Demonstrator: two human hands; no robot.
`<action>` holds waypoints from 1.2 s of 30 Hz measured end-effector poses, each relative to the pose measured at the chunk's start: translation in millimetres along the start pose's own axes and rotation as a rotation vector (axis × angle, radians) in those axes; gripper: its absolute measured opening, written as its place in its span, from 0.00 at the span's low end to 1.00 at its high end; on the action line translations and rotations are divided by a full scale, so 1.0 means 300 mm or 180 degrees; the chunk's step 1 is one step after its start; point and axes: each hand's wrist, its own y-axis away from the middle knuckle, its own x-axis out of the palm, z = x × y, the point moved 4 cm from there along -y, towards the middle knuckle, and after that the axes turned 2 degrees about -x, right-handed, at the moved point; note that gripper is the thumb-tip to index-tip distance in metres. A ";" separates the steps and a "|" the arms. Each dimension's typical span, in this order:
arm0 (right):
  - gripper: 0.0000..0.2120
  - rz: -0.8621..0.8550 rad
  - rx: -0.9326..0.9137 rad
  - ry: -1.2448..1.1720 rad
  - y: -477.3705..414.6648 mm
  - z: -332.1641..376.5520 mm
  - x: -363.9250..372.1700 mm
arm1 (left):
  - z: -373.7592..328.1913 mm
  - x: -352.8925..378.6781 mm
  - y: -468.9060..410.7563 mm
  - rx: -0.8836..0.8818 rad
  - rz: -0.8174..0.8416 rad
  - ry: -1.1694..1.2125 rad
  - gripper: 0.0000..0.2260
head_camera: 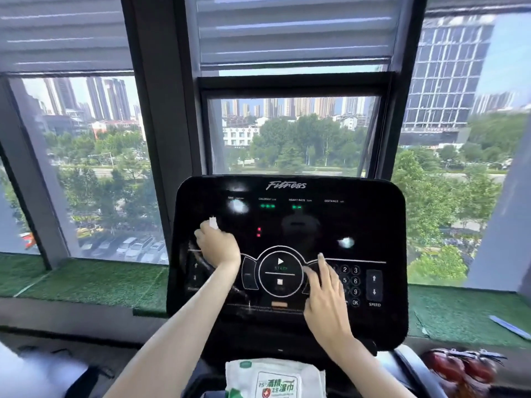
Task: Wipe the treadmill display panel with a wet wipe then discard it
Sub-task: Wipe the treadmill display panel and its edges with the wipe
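Two hands are on the panel [287,219]. The left hand [218,244] has its fingers curled round the wipe [213,223]. The wipe is bunched into a wad, and only a white corner shows just above the knuckles. The wad sits against the glass at the panel's left side. Pale streaks lie just below that wrist, but I cannot tell whether they are damp tracks or reflections.

The step in hand looks like the wiping itself, and most of the glass to the right of those fingers probably remains to be covered. To do it well, the wad should be flattened so that more cloth meets the surface. It should then be drawn in overlapping rows from under the fingers toward the right edge.

The pack [275,380] lies below, between the two forearms. The start ring [280,271] sits between the two hands. Green digits are lit above it, so the machine seems to be powered, and a light touch there would be safer than a firm press.

The right hand [324,288] holds nothing. Its fingers are straight and slightly spread, with the tips resting on the glass just right of the ring and covering part of the keypad [352,280]. It braces well, but it must lift before the wipe reaches it, and it risks pressing keys. The speed arrows [374,284] lie just beyond its outermost finger. No bin is in view.
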 end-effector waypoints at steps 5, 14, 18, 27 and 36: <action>0.30 -0.0126 0.0217 0.0112 0.020 -0.108 -0.070 | -0.140 0.132 0.132 0.0448 0.0089 0.0366 0.09; 0.32 -0.0132 0.0564 0.0142 0.095 -0.280 -0.110 | -0.341 0.336 0.521 0.2299 0.0941 0.0232 0.13; 0.31 -0.0120 0.0662 0.0063 0.120 -0.315 -0.119 | -0.370 0.403 0.626 0.2960 0.1570 -0.0011 0.16; 0.22 -0.0171 0.0926 -0.0042 0.165 -0.313 -0.090 | -0.138 0.328 0.743 0.5311 0.2587 -0.1091 0.17; 0.19 -0.0291 0.0773 -0.0147 0.154 -0.237 -0.052 | -0.117 0.111 0.118 0.2065 0.0611 0.0023 0.14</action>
